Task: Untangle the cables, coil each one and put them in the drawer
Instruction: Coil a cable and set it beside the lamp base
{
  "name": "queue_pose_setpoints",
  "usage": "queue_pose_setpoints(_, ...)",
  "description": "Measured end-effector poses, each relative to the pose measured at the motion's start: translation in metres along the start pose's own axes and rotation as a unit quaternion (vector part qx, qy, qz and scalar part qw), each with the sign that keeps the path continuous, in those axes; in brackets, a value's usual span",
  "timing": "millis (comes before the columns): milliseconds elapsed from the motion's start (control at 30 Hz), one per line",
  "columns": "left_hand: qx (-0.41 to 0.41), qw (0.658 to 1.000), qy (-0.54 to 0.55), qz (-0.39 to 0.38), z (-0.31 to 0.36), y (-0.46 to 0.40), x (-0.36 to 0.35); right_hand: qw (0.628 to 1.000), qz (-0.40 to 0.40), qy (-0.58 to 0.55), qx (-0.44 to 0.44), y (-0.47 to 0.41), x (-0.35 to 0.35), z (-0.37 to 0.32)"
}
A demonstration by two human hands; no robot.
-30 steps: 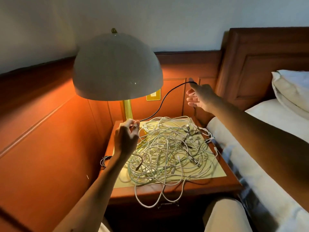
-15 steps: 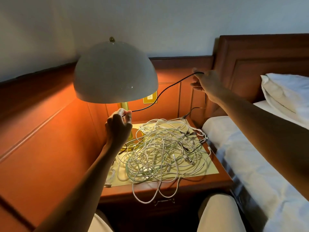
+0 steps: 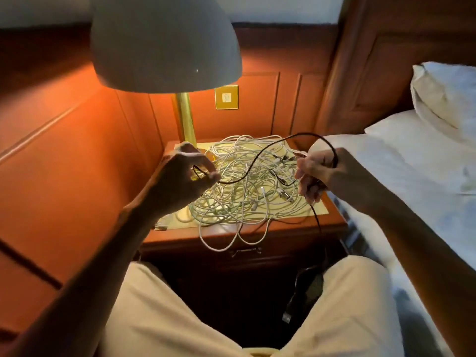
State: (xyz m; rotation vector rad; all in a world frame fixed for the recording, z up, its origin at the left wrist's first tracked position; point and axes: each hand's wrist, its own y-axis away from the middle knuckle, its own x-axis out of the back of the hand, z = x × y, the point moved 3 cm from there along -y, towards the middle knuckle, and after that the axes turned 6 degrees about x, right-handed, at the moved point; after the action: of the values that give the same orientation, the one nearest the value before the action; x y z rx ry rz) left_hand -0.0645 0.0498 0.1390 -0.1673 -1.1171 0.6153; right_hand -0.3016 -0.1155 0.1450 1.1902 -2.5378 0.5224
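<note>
**Black cable held over the tangle**

My left hand point(image 3: 185, 176) pinches one end of the black cable point(image 3: 260, 157); my right hand point(image 3: 318, 173) grips it further along, hands apart. Its tail drops past the counter point(image 3: 332, 222) into shadow between my knees. White cables point(image 3: 247, 191) lie tangled on the counter. Drawer front dark, only its handle point(image 3: 246, 251) visible.

A bedroom: a bed point(image 3: 401, 161) with a pillow point(image 3: 445, 96), a wooden headboard point(image 3: 401, 60) and a bedside lamp point(image 3: 164, 45).
</note>
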Motion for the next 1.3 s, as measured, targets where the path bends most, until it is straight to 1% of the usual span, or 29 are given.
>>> queue_pose_setpoints(33,-0.027,0.997,-0.051,-0.052,0.001,0.007,-0.006,1.0,-0.004,-0.017,-0.012,0.013,-0.01,0.019)
queue_pose_setpoints(67,-0.037,0.989,-0.099,-0.104,-0.002,0.018,-0.012,0.999,-0.01,-0.035,-0.032,0.026,-0.019,0.039)
queue_pose_setpoints(100,-0.052,0.981,-0.133,-0.133,-0.007,0.026,-0.016,0.997,-0.018,-0.053,-0.056,0.037,-0.028,0.06)
queue_pose_setpoints(167,-0.089,0.971,-0.148,-0.166,-0.009,0.04,-0.013,0.993,-0.036,-0.054,-0.102,0.056,-0.041,0.099)
queue_pose_setpoints(233,-0.096,0.968,-0.134,-0.191,-0.006,0.048,-0.004,0.988,-0.06,-0.012,-0.145,0.072,-0.053,0.13)
queue_pose_setpoints(300,-0.082,0.965,-0.106,-0.227,0.005,0.059,0.005,0.978,-0.101,0.049,-0.176,0.083,-0.062,0.15)
queue_pose_setpoints(367,-0.048,0.952,-0.046,-0.298,0.019,0.07,0.008,0.964,-0.149,0.118,-0.187,0.087,-0.067,0.159)
queue_pose_setpoints(400,-0.031,0.94,-0.015,-0.339,0.026,0.075,0.006,0.956,-0.167,0.16,-0.183,0.088,-0.069,0.159)
queue_pose_setpoints(433,-0.022,0.928,0.007,-0.373,0.033,0.079,0.002,0.95,-0.17,0.206,-0.16,0.089,-0.071,0.156)
queue_pose_setpoints(467,-0.018,0.919,0.022,-0.394,0.038,0.082,-0.003,0.951,-0.156,0.239,-0.115,0.088,-0.076,0.148)
queue_pose_setpoints(500,-0.016,0.916,0.035,-0.399,0.042,0.084,-0.01,0.959,-0.123,0.246,-0.066,0.09,-0.082,0.135)
queue_pose_setpoints(533,-0.018,0.92,0.046,-0.39,0.046,0.084,-0.017,0.973,-0.085,0.215,-0.027,0.093,-0.09,0.12)
queue_pose_setpoints(567,-0.018,0.926,0.061,-0.373,0.05,0.085,-0.024,0.986,-0.06,0.153,-0.018,0.098,-0.099,0.104)
queue_pose_setpoints(600,-0.015,0.932,0.077,-0.354,0.051,0.085,-0.032,0.995,-0.065,0.067,-0.036,0.102,-0.109,0.091)
queue_pose_setpoints(667,-0.008,0.94,0.102,-0.325,0.05,0.085,-0.046,0.984,-0.112,-0.105,-0.085,0.11,-0.129,0.073)
queue_pose_setpoints(700,-0.002,0.941,0.111,-0.321,0.048,0.084,-0.051,0.975,-0.117,-0.158,-0.098,0.112,-0.136,0.069)
queue_pose_setpoints(733,0.007,0.938,0.119,-0.326,0.046,0.084,-0.056,0.97,-0.112,-0.186,-0.105,0.113,-0.14,0.069)
queue_pose_setpoints(767,0.015,0.933,0.127,-0.338,0.044,0.086,-0.06,0.969,-0.108,-0.196,-0.106,0.114,-0.144,0.07)
queue_pose_setpoints(833,0.021,0.922,0.141,-0.36,0.043,0.089,-0.066,0.974,-0.102,-0.176,-0.097,0.115,-0.15,0.071)
queue_pose_setpoints(900,0.027,0.917,0.132,-0.376,0.039,0.093,-0.07,0.981,-0.061,-0.164,-0.087,0.116,-0.152,0.072)
queue_pose_setpoints(967,0.033,0.923,0.095,-0.371,0.027,0.095,-0.07,0.975,0.048,-0.198,-0.092,0.113,-0.142,0.078)
queue_pose_setpoints(1000,0.041,0.925,0.093,-0.365,0.019,0.096,-0.068,0.96,0.121,-0.229,-0.105,0.111,-0.133,0.084)
queue_pose_setpoints(1067,0.065,0.918,0.151,-0.362,0.001,0.099,-0.063,0.921,0.243,-0.274,-0.133,0.107,-0.112,0.101)
queue_pose_setpoints(1100,0.076,0.911,0.189,-0.36,-0.004,0.101,-0.061,0.912,0.278,-0.265,-0.147,0.106,-0.103,0.11)
queue_pose_setpoints(1133,0.091,0.903,0.223,-0.356,-0.009,0.104,-0.062,0.912,0.293,-0.235,-0.164,0.106,-0.096,0.118)
queue_pose_setpoints(1167,0.115,0.893,0.255,-0.353,-0.012,0.107,-0.065,0.921,0.289,-0.193,-0.178,0.105,-0.093,0.126)
queue_pose_setpoints(1200,0.143,0.879,0.289,-0.352,-0.013,0.111,-0.069,0.934,0.267,-0.144,-0.187,0.104,-0.093,0.132)
queue_pose_setpoints(1267,0.19,0.845,0.352,-0.353,-0.012,0.12,-0.083,0.964,0.19,-0.061,-0.176,0.102,-0.1,0.134)
queue_pose_setpoints(1300,0.205,0.832,0.375,-0.356,-0.011,0.123,-0.091,0.977,0.149,-0.026,-0.152,0.101,-0.106,0.131)
